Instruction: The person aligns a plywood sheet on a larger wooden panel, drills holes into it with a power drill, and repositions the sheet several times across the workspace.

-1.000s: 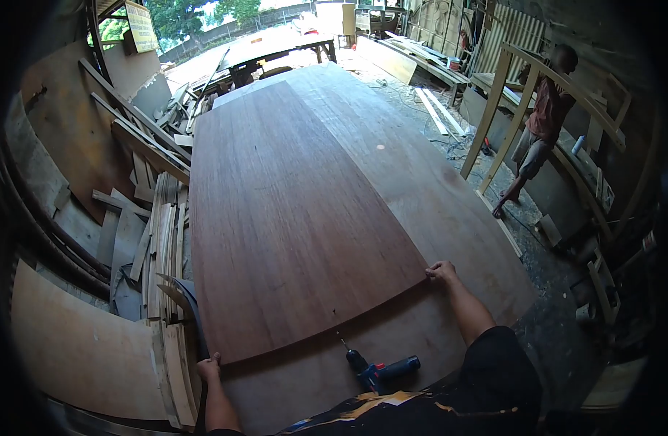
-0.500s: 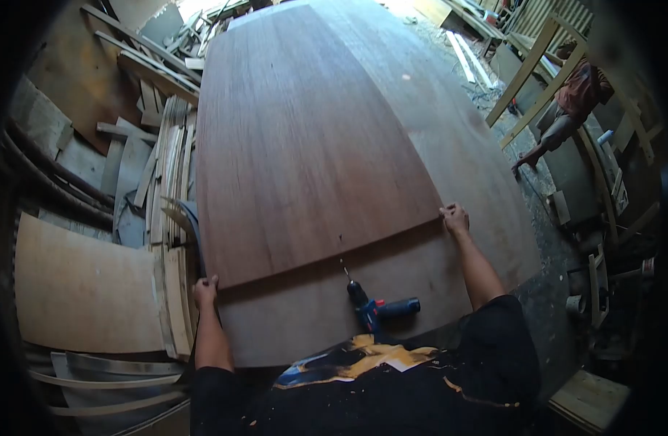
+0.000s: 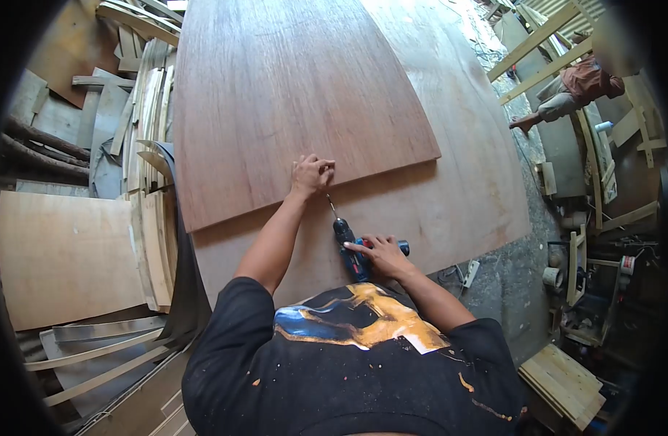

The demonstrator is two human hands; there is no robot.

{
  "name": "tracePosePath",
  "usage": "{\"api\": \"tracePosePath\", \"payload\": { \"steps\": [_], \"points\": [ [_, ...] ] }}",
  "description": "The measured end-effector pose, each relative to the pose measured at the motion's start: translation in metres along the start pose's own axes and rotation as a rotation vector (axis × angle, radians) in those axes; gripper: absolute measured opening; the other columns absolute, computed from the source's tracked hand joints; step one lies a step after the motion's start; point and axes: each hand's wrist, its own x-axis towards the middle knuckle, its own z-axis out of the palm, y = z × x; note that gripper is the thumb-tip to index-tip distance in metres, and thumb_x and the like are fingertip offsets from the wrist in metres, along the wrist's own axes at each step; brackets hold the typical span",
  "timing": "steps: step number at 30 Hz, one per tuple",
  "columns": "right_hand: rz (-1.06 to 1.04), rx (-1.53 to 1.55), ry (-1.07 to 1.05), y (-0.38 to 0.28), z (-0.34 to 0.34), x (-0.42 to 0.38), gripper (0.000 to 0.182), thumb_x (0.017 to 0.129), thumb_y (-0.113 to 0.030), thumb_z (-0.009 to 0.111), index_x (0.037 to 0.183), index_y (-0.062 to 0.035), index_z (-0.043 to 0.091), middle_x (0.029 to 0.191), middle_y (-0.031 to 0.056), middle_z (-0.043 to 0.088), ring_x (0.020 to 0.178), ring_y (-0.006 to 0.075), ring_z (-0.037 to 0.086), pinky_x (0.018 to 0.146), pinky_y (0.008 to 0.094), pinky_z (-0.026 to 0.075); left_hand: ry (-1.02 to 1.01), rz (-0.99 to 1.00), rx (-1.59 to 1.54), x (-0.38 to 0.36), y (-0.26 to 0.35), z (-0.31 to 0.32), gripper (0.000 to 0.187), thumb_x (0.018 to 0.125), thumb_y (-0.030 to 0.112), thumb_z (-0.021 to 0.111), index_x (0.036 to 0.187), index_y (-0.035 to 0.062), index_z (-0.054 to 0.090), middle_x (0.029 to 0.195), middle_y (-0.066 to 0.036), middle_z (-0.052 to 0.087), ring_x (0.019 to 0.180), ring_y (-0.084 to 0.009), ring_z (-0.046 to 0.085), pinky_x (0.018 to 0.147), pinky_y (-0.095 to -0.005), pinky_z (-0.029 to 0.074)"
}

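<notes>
My left hand (image 3: 312, 174) rests over the near edge of a reddish-brown wooden panel (image 3: 297, 94), thumb and fingers curled together in a pinch. Whatever is between those fingertips is too small to make out. My right hand (image 3: 383, 256) is closed around the body and handle of a blue and black cordless drill (image 3: 346, 236). The drill lies on a larger, paler plywood sheet (image 3: 464, 211), its bit pointing away from me toward the panel's edge, just below my left hand. The reddish panel lies on top of the pale sheet.
Stacked wood strips (image 3: 148, 109) and a curved plywood piece (image 3: 69, 251) are at the left. On the right, another person (image 3: 584, 83) sits among timber frames. Boards (image 3: 563, 385) lie at lower right, and a white power strip (image 3: 470, 274) is on the floor.
Both hands have left the panel's corners. My left hand has moved right to the middle of the near edge; my right hand has come inward onto the drill. The view has shifted.
</notes>
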Motion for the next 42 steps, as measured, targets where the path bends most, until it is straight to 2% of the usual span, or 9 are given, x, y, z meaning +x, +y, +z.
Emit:
{"api": "tracePosePath", "payload": {
  "steps": [4, 6, 9, 13, 17, 24, 32, 39, 42],
  "points": [
    [-0.09, 0.041, 0.052, 0.014, 0.008, 0.003, 0.076, 0.079, -0.006, 0.059, 0.141, -0.0445, 0.036, 0.121, 0.0062, 0.055, 0.11, 0.025, 0.056, 0.088, 0.0418, 0.044, 0.09, -0.091, -0.276, 0.004, -0.008, 0.012, 0.015, 0.079, 0.029, 0.072, 0.088, 0.0172, 0.075, 0.089, -0.005, 0.069, 0.087, -0.0183, 0.063, 0.087, -0.0369, 0.044],
    [-0.106, 0.012, 0.075, 0.019, 0.007, -0.003, 0.073, 0.072, -0.008, 0.067, 0.136, -0.0357, 0.044, 0.117, 0.0071, 0.059, 0.108, 0.0261, 0.058, 0.087, 0.0407, 0.046, 0.144, -0.321, -0.78, 0.001, -0.019, 0.01, 0.015, 0.081, 0.022, 0.073, 0.09, 0.0101, 0.073, 0.088, -0.006, 0.072, 0.083, -0.0165, 0.067, 0.079, -0.033, 0.051],
    [-0.068, 0.313, 0.243, 0.035, 0.006, -0.024, 0.064, 0.059, -0.009, 0.08, 0.118, -0.0145, 0.056, 0.114, 0.0133, 0.064, 0.108, 0.0314, 0.06, 0.091, 0.0411, 0.048, 0.196, -0.285, -0.69, -0.009, -0.027, 0.005, 0.018, 0.081, 0.018, 0.074, 0.094, 0.006, 0.071, 0.087, -0.009, 0.072, 0.08, -0.0146, 0.068, 0.073, -0.0286, 0.053],
    [-0.044, 0.496, 0.427, 0.033, -0.026, -0.051, 0.063, 0.062, -0.011, 0.087, 0.117, -0.0073, 0.057, 0.108, 0.0155, 0.067, 0.097, 0.0253, 0.067, 0.083, 0.0343, 0.053, 0.066, -0.33, -0.723, -0.014, -0.028, -0.008, 0.022, 0.079, 0.018, 0.077, 0.096, 0.0067, 0.069, 0.087, -0.01, 0.072, 0.082, -0.0126, 0.068, 0.073, -0.0274, 0.053],
    [0.213, 0.686, 0.435, 0.01, -0.092, -0.061, 0.056, 0.065, -0.007, 0.085, 0.113, -0.0043, 0.056, 0.106, 0.0145, 0.067, 0.099, 0.0171, 0.065, 0.084, 0.0309, 0.052, 0.138, -0.33, -0.832, -0.014, -0.039, 0.008, 0.02, 0.076, 0.019, 0.078, 0.091, 0.0079, 0.07, 0.084, -0.007, 0.072, 0.077, -0.0115, 0.067, 0.07, -0.0271, 0.053],
    [0.08, 1.165, 0.702, 0.024, -0.134, -0.064, 0.055, 0.065, -0.005, 0.084, 0.111, -0.0054, 0.055, 0.101, 0.0077, 0.065, 0.087, 0.0149, 0.064, 0.078, 0.0311, 0.054, 0.183, -0.086, -0.561, -0.016, -0.037, 0.0, 0.015, 0.073, 0.015, 0.08, 0.085, 0.0102, 0.072, 0.08, -0.004, 0.07, 0.072, -0.0137, 0.061, 0.068, -0.0276, 0.051],
    [0.093, 1.427, 0.453, -0.037, -0.205, 0.003, 0.055, 0.071, -0.014, 0.073, 0.119, 0.0005, 0.052, 0.102, 0.0122, 0.061, 0.077, 0.0208, 0.064, 0.068, 0.035, 0.055, 0.187, 0.023, -0.5, -0.017, -0.048, 0.007, 0.011, 0.075, 0.014, 0.074, 0.085, 0.0124, 0.073, 0.083, -0.006, 0.069, 0.082, -0.0231, 0.062, 0.074, -0.034, 0.052],
    [0.414, 1.044, 0.111, -0.05, -0.217, 0.061, 0.015, 0.081, -0.006, 0.066, 0.095, -0.0025, 0.061, 0.076, 0.0042, 0.061, 0.062, 0.0151, 0.061, 0.057, 0.0316, 0.053, 0.219, -0.061, -0.477, -0.016, -0.047, 0.007, 0.009, 0.077, 0.014, 0.072, 0.086, 0.0133, 0.073, 0.088, -0.006, 0.067, 0.087, -0.0247, 0.061, 0.078, -0.0355, 0.052],
    [0.438, 0.943, 0.039, -0.06, -0.224, 0.083, 0.015, 0.081, -0.008, 0.067, 0.094, -0.0029, 0.061, 0.073, 0.0039, 0.06, 0.061, 0.0145, 0.061, 0.057, 0.0312, 0.052, 0.202, -0.086, -0.474, -0.015, -0.049, 0.007, 0.01, 0.078, 0.017, 0.073, 0.087, 0.0138, 0.074, 0.089, -0.005, 0.066, 0.089, -0.0245, 0.061, 0.08, -0.0359, 0.052]
  ]
}}
